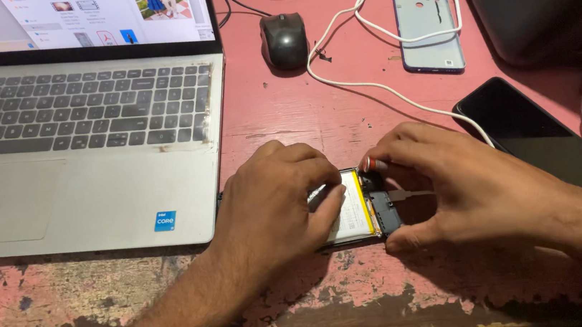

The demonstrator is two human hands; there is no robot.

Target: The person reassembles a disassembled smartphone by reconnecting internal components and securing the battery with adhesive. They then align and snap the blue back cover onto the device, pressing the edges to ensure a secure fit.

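Note:
An opened phone [364,210] lies flat on the pink table [279,114] with its back off, showing a white battery with a yellow edge and a dark lower board. My left hand [276,197] rests over its left part, fingers pressing on the battery. My right hand [459,182] grips the phone's right end, thumb under the lower corner and fingers curled over the top edge. A thin grey strip [409,193] sticks out from the phone under my right palm.
A silver laptop [79,135] stands open at the left. Behind are a black mouse [284,40], a white cable [369,83], and a blue phone back cover [428,26]. A dark phone [540,134] lies at the right. The table's worn front edge is close.

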